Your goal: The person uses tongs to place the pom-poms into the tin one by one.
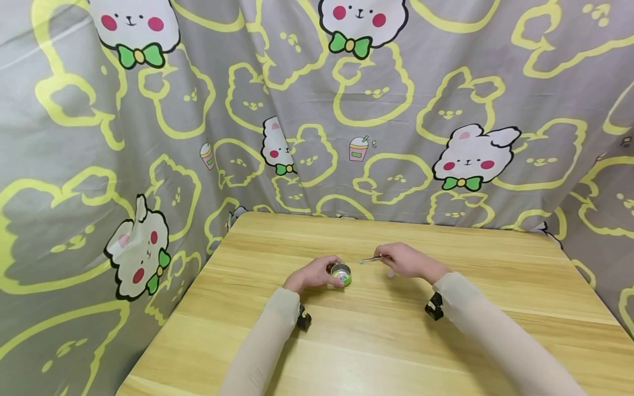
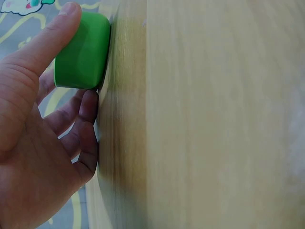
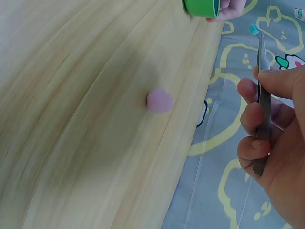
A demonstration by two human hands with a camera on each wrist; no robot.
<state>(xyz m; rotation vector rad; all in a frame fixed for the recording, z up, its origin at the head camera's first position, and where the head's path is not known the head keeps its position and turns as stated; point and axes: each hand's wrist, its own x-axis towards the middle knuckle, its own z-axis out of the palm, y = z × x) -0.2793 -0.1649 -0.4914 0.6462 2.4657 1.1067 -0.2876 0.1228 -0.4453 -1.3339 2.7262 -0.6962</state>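
Note:
My left hand (image 1: 317, 273) grips a small round green tin (image 1: 348, 280) that stands on the table, thumb on one side and fingers round the other. Inside the tin lie small pale and coloured bits, too small to make out. In the left wrist view the smooth green wall of the tin (image 2: 83, 55) shows beneath the thumb. To the right, my right hand (image 1: 405, 260) holds metal tweezers (image 3: 263, 105) above the table. A small blue-green bead-like piece (image 3: 253, 29) sits at their tips, a short way right of the tin.
A pinkish-purple ball (image 3: 159, 100) lies on the wooden table (image 1: 366, 341), close to the right hand. Grey cloth with yellow outlines and rabbit prints (image 1: 317, 110) hangs behind the table and along its sides.

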